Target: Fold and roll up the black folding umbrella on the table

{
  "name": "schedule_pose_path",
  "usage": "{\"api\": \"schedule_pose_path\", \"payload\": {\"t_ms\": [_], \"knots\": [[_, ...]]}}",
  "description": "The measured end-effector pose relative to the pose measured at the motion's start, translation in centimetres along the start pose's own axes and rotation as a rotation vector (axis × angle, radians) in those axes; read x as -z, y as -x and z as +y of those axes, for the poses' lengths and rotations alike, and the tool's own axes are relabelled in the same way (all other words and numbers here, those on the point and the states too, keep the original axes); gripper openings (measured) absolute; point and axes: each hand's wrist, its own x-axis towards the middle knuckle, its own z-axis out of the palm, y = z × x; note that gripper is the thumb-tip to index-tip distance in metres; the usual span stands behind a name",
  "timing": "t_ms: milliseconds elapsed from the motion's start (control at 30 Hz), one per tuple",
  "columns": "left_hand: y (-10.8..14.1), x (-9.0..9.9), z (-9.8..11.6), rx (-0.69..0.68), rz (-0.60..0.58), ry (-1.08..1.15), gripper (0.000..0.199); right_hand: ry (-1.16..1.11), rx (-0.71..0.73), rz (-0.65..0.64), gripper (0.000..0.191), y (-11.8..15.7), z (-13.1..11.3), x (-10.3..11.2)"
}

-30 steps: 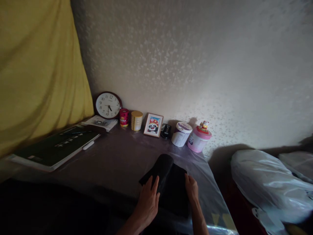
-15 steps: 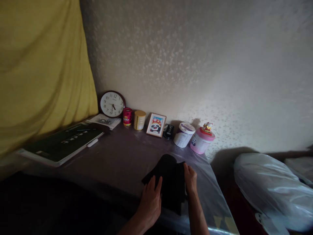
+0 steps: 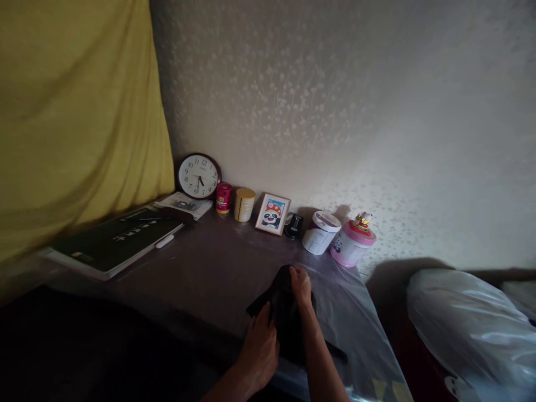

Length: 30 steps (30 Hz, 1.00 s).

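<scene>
On the near right part of the table lies a black cloth item; it is too dark to tell its kind. A narrow black strip sticks out from it to the right, beyond my right forearm. My right hand is closed on the cloth's upper edge. Lower down and to the left, my left hand rests on the cloth's near left part with its fingers stretched forward. My hands and forearms cover part of the cloth.
Along the wall stand a round clock, a red can, a yellow-lidded can, a framed panda picture, a small black object, a white tub and a pink-lidded tub. A large green book lies left.
My right hand has moved left and away from me, from the cloth's right side to its top edge. The cloth is more bunched, and a dark strip now shows at right.
</scene>
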Motion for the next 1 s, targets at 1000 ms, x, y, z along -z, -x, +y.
{"api": "schedule_pose_path", "payload": {"t_ms": [1000], "knots": [[0.6,-0.9,-0.2,-0.111,-0.006,-0.247,0.08,0.082,0.794,-0.372,0.029,5.0,2.6,2.2]]}}
